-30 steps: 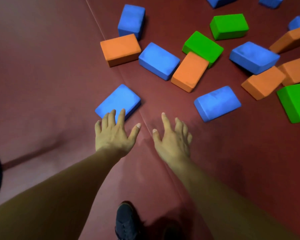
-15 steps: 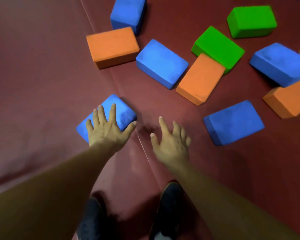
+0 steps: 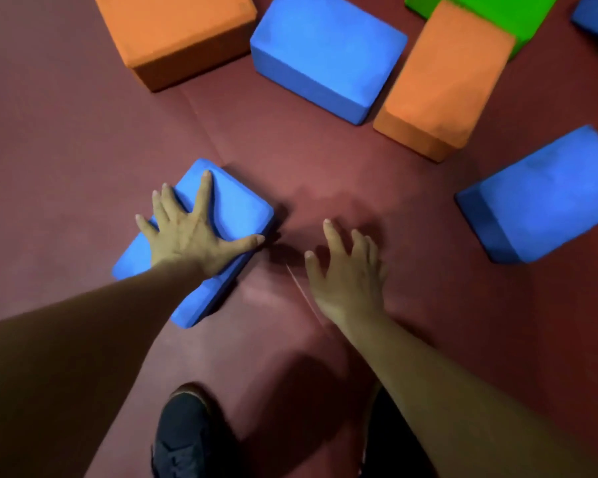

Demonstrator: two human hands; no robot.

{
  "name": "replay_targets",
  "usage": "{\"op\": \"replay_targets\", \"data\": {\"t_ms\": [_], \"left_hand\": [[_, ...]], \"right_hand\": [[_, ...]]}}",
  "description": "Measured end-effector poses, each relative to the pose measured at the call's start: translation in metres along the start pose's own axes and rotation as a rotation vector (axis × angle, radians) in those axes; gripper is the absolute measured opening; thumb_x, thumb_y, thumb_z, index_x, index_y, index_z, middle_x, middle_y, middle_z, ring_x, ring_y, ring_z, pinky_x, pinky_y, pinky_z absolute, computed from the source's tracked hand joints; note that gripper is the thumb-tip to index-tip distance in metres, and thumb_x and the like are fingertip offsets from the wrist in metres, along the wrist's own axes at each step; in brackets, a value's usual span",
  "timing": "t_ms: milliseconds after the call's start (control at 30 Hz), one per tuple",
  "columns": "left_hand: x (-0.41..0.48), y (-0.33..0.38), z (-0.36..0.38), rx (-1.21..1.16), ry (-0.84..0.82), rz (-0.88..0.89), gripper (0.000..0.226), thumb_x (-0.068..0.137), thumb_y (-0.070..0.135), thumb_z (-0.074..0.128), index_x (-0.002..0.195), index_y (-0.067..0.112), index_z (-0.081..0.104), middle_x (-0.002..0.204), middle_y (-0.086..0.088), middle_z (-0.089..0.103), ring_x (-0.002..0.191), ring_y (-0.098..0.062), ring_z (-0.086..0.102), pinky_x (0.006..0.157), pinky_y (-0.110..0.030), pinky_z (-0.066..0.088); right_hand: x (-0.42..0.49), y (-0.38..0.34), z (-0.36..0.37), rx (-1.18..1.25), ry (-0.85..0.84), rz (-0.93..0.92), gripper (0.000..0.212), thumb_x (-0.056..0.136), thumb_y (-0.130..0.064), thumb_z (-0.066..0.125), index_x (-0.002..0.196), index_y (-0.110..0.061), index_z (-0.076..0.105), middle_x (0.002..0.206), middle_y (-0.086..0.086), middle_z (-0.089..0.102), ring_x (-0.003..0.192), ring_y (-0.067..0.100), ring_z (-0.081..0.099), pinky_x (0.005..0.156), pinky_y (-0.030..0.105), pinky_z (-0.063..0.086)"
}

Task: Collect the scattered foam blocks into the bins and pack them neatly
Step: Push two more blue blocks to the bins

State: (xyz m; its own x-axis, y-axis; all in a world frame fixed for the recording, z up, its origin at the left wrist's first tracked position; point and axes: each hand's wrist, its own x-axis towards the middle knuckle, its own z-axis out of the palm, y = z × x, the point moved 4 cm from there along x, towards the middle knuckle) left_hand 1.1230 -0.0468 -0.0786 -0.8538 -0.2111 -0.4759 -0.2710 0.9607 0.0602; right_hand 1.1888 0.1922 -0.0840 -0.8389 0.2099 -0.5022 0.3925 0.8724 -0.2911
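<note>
Under your left hand (image 3: 190, 232) lies the nearest blue block (image 3: 235, 201), fingers (image 3: 204, 191) spread flat on its top, pressing rather than gripping, probably to steady it before a lift. Just right of it your right hand (image 3: 346, 274) hovers slack, holding nothing, above bare floor (image 3: 325, 160), with room to reach the block's right edge. Beyond both hands, more blocks (image 3: 325, 60) crowd close together; no bin shows.

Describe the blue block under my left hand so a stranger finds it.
On the dark red floor mat, look nearest the person's shoe. A blue block lies flat, apart from the rest. Unlike the other blue blocks, it has the left hand spread on top.
</note>
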Motion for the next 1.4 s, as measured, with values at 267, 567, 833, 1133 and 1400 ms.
{"op": "replay_targets", "data": {"t_ms": [267,567,833,1133,1400], "left_hand": [[0.010,0.092,-0.018,-0.065,0.078,0.138,0.129,0.047,0.096,0.058,0.155,0.044,0.008,0.150,-0.022,0.027,0.142,-0.038,0.026,0.117,-0.063,0.016],[0.003,0.278,0.002,-0.054,0.132,0.214,0.118,0.060,0.089,0.062,0.155,0.041,0.013,0.148,-0.017,0.030,0.134,-0.034,0.033,0.107,-0.059,0.028],[-0.001,0.309,0.052,-0.023,0.238,0.173,0.106,0.076,0.089,0.033,0.161,0.031,0.006,0.162,-0.029,0.016,0.144,-0.044,0.027,0.103,-0.076,0.027],[-0.001,0.308,0.051,0.003,0.157,0.179,0.105,0.078,0.091,0.022,0.160,0.032,-0.009,0.167,-0.021,-0.004,0.154,-0.038,0.004,0.111,-0.074,0.019],[-0.023,0.289,0.051,0.107,0.073,0.328,0.122,0.061,0.105,0.027,0.155,0.042,-0.020,0.164,-0.019,-0.024,0.153,-0.036,-0.019,0.115,-0.071,0.010]], "right_hand": [[0.010,0.035,-0.046,0.033,0.100,0.074,0.066,0.098,-0.057,0.045,0.158,-0.042,0.023,0.164,0.013,0.022,0.152,0.034,0.015,0.115,0.055,0.022],[0.060,0.144,-0.134,0.057,0.286,0.428,0.071,0.096,-0.065,0.045,0.157,-0.044,0.018,0.165,0.017,0.001,0.153,0.040,0.003,0.112,0.063,0.022],[0.116,0.220,-0.152,0.329,0.279,0.696,0.102,0.076,-0.090,0.048,0.157,-0.050,0.002,0.165,0.017,-0.019,0.151,0.047,-0.017,0.112,0.078,0.010],[0.106,0.204,-0.136,0.292,0.278,0.620,0.110,0.067,-0.084,0.064,0.155,-0.051,0.007,0.166,0.014,-0.017,0.151,0.045,-0.016,0.113,0.068,0.019],[0.046,0.194,-0.095,0.178,0.221,0.402,0.110,0.061,-0.085,0.064,0.152,-0.049,0.014,0.165,0.013,-0.017,0.150,0.044,-0.021,0.115,0.071,0.012]]}}
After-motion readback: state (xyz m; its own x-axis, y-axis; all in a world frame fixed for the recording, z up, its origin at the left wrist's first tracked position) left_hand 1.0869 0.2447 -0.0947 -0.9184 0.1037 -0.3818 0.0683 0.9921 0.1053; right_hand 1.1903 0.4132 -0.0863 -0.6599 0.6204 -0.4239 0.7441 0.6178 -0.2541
